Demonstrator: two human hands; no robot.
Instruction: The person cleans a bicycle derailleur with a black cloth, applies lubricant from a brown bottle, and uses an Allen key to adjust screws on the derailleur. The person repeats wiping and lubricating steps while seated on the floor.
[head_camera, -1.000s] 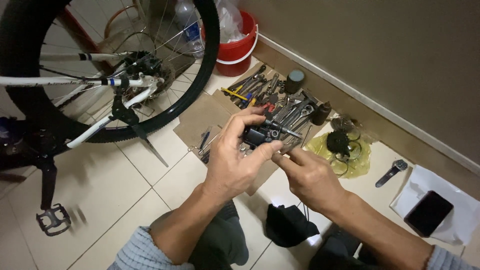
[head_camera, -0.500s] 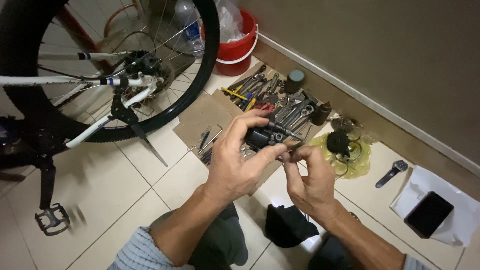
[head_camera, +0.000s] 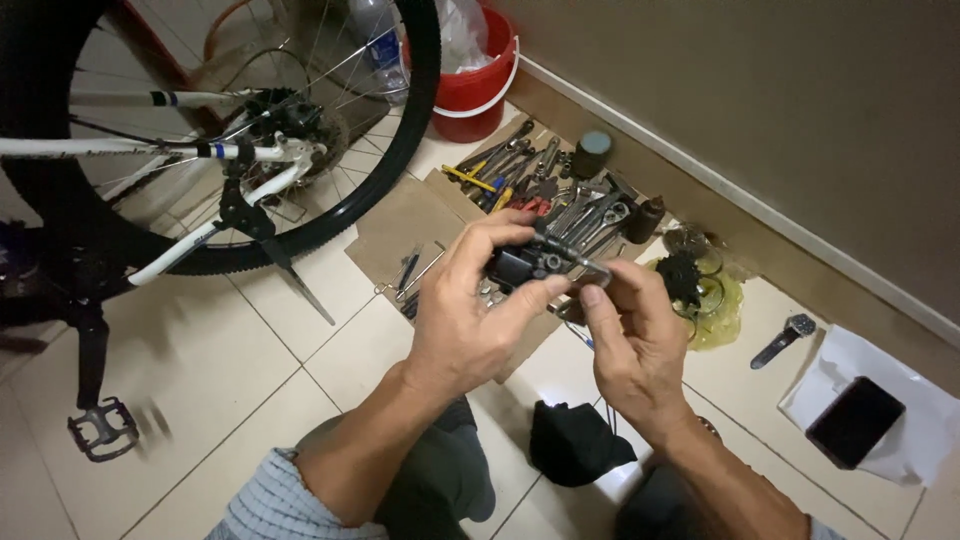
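Observation:
My left hand (head_camera: 470, 310) grips a small black bicycle part (head_camera: 527, 265) between thumb and fingers, held above a sheet of cardboard (head_camera: 405, 225). My right hand (head_camera: 630, 340) meets it from the right, its fingertips pinching a thin metal end (head_camera: 590, 268) that sticks out of the part. Both hands are close together at the middle of the view. Just behind them lies a spread of wrenches and other hand tools (head_camera: 545, 185) on the cardboard.
A bicycle's rear wheel (head_camera: 400, 150) with white frame tubes stands at the left, a pedal (head_camera: 100, 430) low on the floor. A red bucket (head_camera: 475, 85) stands by the wall. A wristwatch (head_camera: 785, 340), a dark phone (head_camera: 855, 420) on white paper and a black cloth (head_camera: 575, 440) lie on the tiles.
My right hand has turned upright and shifted its fingertips onto the part's metal end. The left hand keeps the same hold.

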